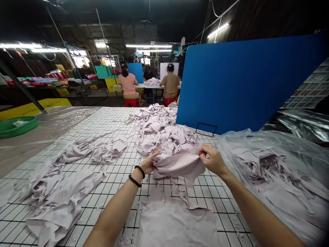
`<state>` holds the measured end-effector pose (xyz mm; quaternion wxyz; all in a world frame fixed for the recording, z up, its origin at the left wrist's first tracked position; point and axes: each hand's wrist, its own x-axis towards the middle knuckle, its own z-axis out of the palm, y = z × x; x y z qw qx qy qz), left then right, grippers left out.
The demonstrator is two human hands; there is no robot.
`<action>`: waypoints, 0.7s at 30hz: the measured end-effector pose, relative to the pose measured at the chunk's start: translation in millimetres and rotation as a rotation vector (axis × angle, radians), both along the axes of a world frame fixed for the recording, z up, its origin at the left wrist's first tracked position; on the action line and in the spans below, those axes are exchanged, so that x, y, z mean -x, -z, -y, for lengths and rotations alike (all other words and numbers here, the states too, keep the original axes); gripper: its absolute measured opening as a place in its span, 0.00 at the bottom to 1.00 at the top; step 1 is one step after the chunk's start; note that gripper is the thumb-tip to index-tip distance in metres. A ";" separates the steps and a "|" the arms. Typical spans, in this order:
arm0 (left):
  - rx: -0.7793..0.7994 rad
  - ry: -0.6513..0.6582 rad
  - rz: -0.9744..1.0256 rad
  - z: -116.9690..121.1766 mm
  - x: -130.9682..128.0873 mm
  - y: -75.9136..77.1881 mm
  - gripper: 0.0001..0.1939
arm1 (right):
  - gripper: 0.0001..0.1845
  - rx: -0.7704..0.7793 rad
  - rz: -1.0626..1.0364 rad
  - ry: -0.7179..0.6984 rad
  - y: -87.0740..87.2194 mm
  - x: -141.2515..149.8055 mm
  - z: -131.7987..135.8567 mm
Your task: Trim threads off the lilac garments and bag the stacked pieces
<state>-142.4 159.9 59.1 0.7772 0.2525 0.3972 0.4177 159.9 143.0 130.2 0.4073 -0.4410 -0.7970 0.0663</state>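
My left hand (149, 162) and my right hand (212, 160) both pinch the top edge of a pale lilac fabric piece (180, 165), stretched between them just above the gridded table (110, 192). Thin straps hang down from the piece toward a flat lilac garment (177, 223) lying close to me. Dark bead bracelets circle my left wrist. Both hands are closed on the cloth.
Heaps of the same lilac cloth lie at the left (61, 192) and the middle back (161, 132). A clear plastic bag of fabric (277, 171) sits at the right. A blue divider (244, 82) stands behind. A green basin (15, 125) is far left. Two people sit at a distant table.
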 end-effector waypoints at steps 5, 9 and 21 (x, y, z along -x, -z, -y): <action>-0.256 0.241 -0.248 7.7 3.2 -13.7 0.35 | 0.10 0.014 0.024 -0.041 -12.7 3.8 -5.9; -0.388 0.286 -0.349 9.6 6.2 -12.3 0.30 | 0.09 0.009 0.046 -0.054 -18.2 4.8 -9.5; -0.334 0.472 -0.152 14.0 17.5 -1.8 0.23 | 0.09 0.065 -0.009 0.006 -21.4 0.5 -12.5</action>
